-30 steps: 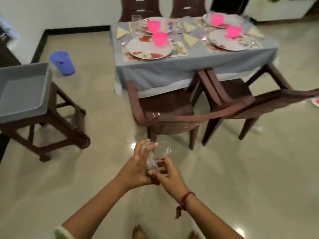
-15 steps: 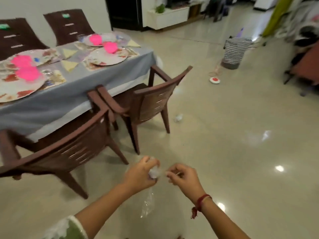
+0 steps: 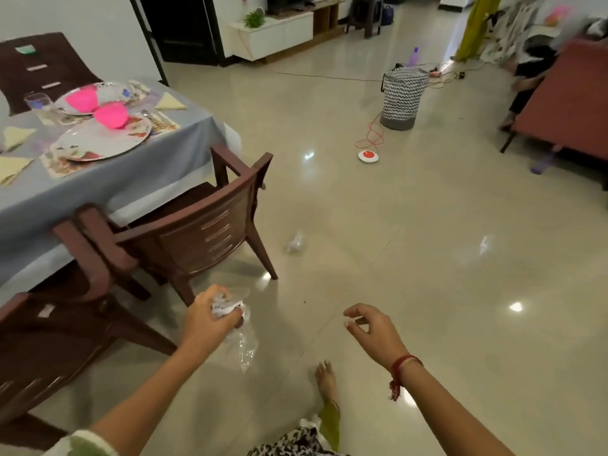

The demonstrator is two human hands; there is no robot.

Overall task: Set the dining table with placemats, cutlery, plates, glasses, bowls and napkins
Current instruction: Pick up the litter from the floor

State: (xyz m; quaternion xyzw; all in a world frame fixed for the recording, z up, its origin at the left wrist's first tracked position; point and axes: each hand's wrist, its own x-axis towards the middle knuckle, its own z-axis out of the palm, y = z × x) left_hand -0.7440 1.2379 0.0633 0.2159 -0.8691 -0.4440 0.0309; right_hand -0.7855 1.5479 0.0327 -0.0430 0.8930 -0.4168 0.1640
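Left grip (image 3: 210, 320) clutches crumpled plastic wrap (image 3: 245, 348); right grip (image 3: 375, 327) loosely curled.

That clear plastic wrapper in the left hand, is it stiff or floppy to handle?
Likely floppy: the clear plastic wrapper hangs limp below the left hand. Probably very light and crushable, since the hand has part of it balled up.

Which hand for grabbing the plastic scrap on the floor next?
Probably the right hand: empty, fingers loose. The left hand grips crumpled wrap. The scrap lies ahead, roughly between both.
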